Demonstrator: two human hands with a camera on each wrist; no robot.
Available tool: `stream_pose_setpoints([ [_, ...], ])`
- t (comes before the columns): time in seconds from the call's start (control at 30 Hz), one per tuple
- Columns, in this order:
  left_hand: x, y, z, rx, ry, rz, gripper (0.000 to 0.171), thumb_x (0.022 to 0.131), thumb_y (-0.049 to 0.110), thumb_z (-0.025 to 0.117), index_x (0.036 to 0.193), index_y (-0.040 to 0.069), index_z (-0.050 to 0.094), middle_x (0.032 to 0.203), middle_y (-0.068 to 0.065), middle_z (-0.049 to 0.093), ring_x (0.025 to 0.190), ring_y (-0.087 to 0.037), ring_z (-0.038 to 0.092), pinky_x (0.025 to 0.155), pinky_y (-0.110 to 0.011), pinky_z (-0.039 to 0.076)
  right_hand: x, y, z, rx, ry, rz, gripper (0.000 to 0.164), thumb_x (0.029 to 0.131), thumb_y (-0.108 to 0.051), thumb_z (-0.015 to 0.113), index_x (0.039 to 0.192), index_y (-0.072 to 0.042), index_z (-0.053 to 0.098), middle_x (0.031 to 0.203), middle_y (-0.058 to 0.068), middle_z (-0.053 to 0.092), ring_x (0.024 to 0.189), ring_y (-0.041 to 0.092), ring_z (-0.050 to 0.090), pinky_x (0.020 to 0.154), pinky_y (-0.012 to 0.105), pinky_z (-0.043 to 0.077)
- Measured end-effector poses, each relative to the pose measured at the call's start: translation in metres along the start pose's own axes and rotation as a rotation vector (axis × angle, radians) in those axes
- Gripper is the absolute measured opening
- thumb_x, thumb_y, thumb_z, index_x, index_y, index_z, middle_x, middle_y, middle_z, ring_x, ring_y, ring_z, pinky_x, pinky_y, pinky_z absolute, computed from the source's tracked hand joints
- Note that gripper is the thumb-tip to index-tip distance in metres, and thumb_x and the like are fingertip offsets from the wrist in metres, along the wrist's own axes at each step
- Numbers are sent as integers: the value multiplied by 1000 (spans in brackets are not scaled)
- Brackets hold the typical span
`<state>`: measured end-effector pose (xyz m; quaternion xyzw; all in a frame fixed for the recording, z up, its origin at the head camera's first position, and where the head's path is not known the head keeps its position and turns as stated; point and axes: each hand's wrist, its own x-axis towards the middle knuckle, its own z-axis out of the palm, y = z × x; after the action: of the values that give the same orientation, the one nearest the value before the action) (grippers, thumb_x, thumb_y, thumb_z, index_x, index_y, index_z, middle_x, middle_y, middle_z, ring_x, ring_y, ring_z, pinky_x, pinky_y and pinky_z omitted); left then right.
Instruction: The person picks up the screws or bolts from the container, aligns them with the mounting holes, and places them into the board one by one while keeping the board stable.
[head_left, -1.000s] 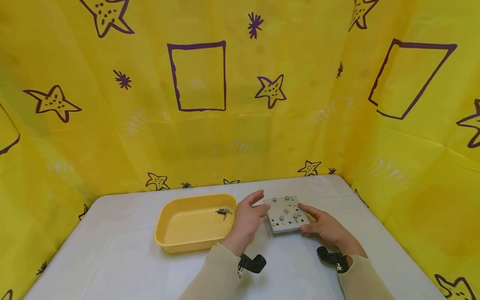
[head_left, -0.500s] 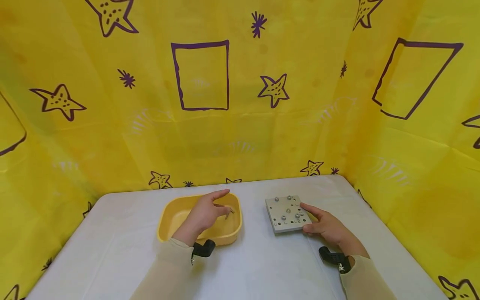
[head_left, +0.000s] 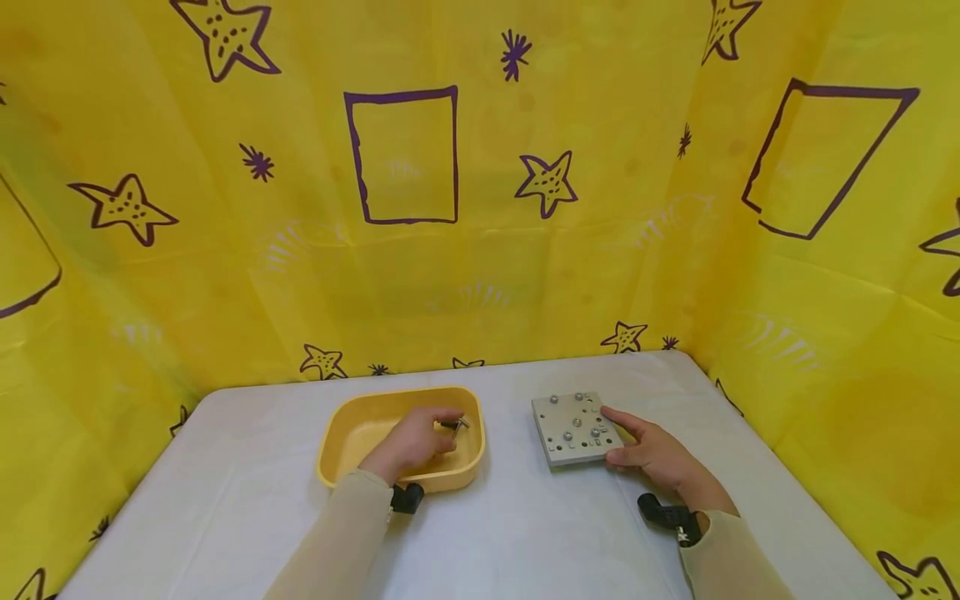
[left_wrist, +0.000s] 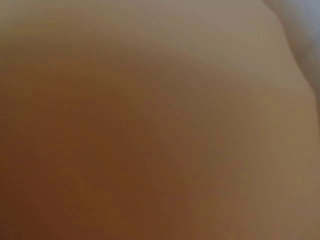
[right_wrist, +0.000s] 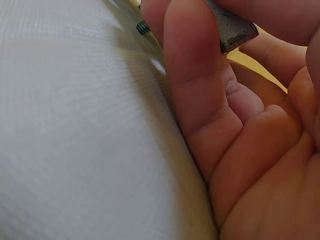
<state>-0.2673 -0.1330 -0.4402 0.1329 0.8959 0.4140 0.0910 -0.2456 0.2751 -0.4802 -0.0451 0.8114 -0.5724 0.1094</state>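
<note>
My left hand reaches into the yellow tray, its forefinger and thumb spread apart around a few small screws at the tray's right end. A blur fills most of the left wrist view. On the right, my right hand holds a square metal plate by its right edge, thumb at the near corner and forefinger farther back. Bolt heads and several holes dot the plate's top. From the right wrist view, a threaded bolt end sticks out below the plate, beside my fingers.
A white cloth covers the table. Yellow sheeting with purple stars rises behind it and along both sides. The tray's raised rim surrounds my left hand, and a strip of table separates tray from plate.
My left hand has gone left from beside the plate to over the tray, then down to the screws inside it. The right hand and plate have stayed put.
</note>
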Motion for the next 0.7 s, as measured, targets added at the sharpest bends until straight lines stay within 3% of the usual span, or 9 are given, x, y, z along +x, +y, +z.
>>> stream_pose_setpoints([
  [0.23, 8, -3, 7, 57, 18, 30, 46, 83, -2, 72, 128, 6, 68, 126, -7, 66, 107, -25, 54, 93, -39, 41, 1, 1, 0, 5, 1, 0, 88, 75, -27, 87, 152, -22, 44, 156, 17, 33, 130, 37, 33, 111, 64, 4],
  [0.53, 10, -5, 12, 110, 15, 58, 36, 85, -2, 70, 120, 6, 71, 118, -3, 68, 111, -23, 56, 99, -43, 42, 1, 1, 0, 7, 0, -5, 88, 75, -27, 87, 152, -20, 44, 157, 17, 32, 135, 37, 30, 111, 64, 2],
  [0.7, 10, -5, 12, 140, 28, 67, 36, 84, -2, 69, 119, 7, 71, 117, -3, 67, 101, -22, 56, 90, -40, 44, 0, 0, 1, 29, 1, 11, 88, 75, -25, 86, 152, -21, 44, 156, 17, 33, 131, 37, 33, 111, 64, 4],
])
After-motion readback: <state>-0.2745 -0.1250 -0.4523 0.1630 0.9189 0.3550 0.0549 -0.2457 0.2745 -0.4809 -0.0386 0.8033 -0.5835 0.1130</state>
